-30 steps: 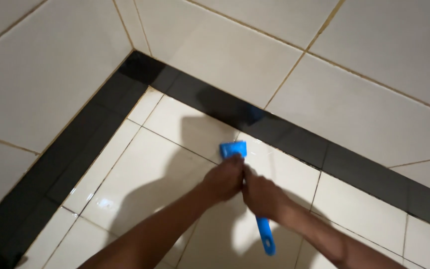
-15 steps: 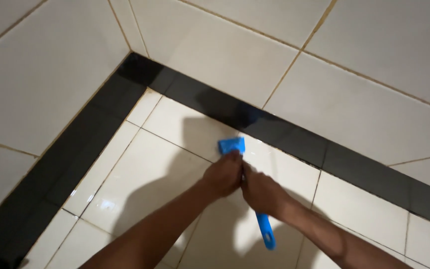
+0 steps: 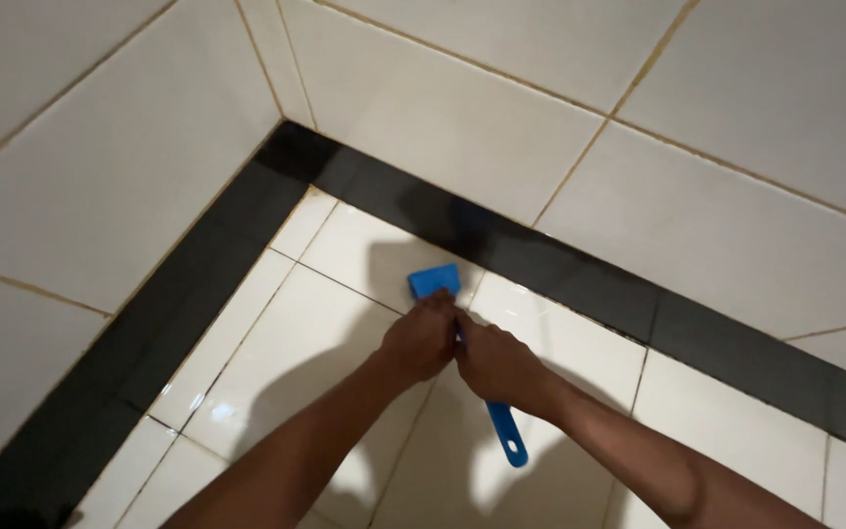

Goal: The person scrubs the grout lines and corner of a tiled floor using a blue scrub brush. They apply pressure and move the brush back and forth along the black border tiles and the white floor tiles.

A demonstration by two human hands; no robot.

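A blue scraper [image 3: 435, 281] lies with its wide blade on the white floor tiles, close to the black skirting band. Its long handle [image 3: 507, 437] sticks out behind my hands toward me. My left hand [image 3: 419, 340] is closed over the shaft just behind the blade. My right hand [image 3: 497, 364] grips the shaft right beside it, the two hands touching. The middle of the handle is hidden under my fingers. The blade sits on a grout line between two floor tiles.
White wall tiles [image 3: 462, 118] rise on two sides and meet in a corner at the upper left. A black tile band [image 3: 580, 284] runs along the base of both walls. Glossy white floor tiles [image 3: 286, 343] spread to the left of my arms.
The blade has slid a little up and left along the grout line toward the black band, with both hands following it.
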